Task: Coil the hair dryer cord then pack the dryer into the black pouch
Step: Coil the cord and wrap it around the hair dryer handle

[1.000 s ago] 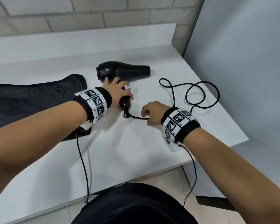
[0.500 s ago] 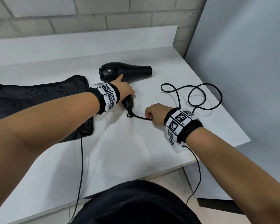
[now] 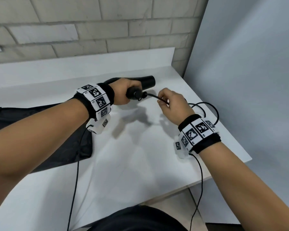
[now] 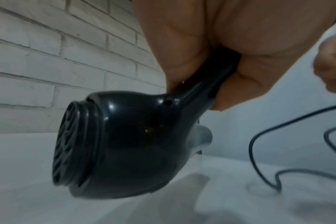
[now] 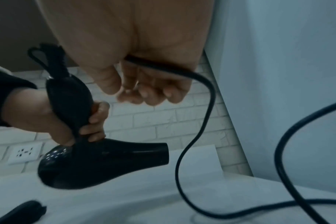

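Pouch (image 3: pixel 40 134): lying flat on the table (image 3: pixel 132 164) at your left, waiting.
Left hand (image 3: pixel 123 94): you are gripping the dryer (image 5: pixel 98 160) by its handle, steadying it above the table.
Right hand (image 3: pixel 172 105): you are pinching the cord (image 5: pixel 199 121) near the handle, readying the first loop.

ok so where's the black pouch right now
In the head view the pouch lies flat on the left side of the table, under the left forearm, near the left hand holding the dryer.
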A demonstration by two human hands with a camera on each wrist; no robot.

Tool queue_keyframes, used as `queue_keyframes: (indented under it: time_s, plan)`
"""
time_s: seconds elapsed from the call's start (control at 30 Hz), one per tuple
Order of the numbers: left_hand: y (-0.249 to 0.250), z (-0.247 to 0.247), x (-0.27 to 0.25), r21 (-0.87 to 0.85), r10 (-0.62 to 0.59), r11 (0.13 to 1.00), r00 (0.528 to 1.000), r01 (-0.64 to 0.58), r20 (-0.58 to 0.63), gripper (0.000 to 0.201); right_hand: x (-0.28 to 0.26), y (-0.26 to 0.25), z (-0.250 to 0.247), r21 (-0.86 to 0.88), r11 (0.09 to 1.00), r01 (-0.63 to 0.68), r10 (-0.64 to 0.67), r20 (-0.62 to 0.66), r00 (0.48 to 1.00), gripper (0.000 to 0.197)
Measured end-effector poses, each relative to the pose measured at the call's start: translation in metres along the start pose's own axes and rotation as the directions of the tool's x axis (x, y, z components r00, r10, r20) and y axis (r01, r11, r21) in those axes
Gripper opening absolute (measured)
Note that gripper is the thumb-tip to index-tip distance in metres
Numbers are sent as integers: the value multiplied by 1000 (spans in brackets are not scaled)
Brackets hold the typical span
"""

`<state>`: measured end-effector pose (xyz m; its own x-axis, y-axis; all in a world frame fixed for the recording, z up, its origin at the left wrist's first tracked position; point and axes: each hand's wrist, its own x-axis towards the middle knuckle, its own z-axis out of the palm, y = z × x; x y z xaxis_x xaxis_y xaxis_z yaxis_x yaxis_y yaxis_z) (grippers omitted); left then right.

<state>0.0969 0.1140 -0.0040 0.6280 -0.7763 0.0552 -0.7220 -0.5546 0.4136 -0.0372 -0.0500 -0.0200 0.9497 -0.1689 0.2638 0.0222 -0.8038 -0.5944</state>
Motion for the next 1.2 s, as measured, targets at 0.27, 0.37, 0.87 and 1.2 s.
queue_keyframes:
  time_s: [0.27, 0.37, 0.87, 1.2]
  plan:
    - [16, -24, 0, -555, -24, 831, 1000, 30, 19, 28, 13, -1, -10, -340, 911, 231, -405, -639, 655, 50]
    - [20, -24, -1, -713, -92, 695, 995, 93, 40, 30, 11, -1, -2, -510, 830, 225, -536, -618, 575, 37]
    - [33, -23, -8, -864, 72, 493, 984, 108, 164, 38, 34, -4, 27, -521, 812, 263, -87, 337, 938, 72]
    - [59, -81, 7, -730, -79, 679, 996, 76, 30, 19, 36, 7, 32, -519, 810, 274, -54, 398, 916, 71]
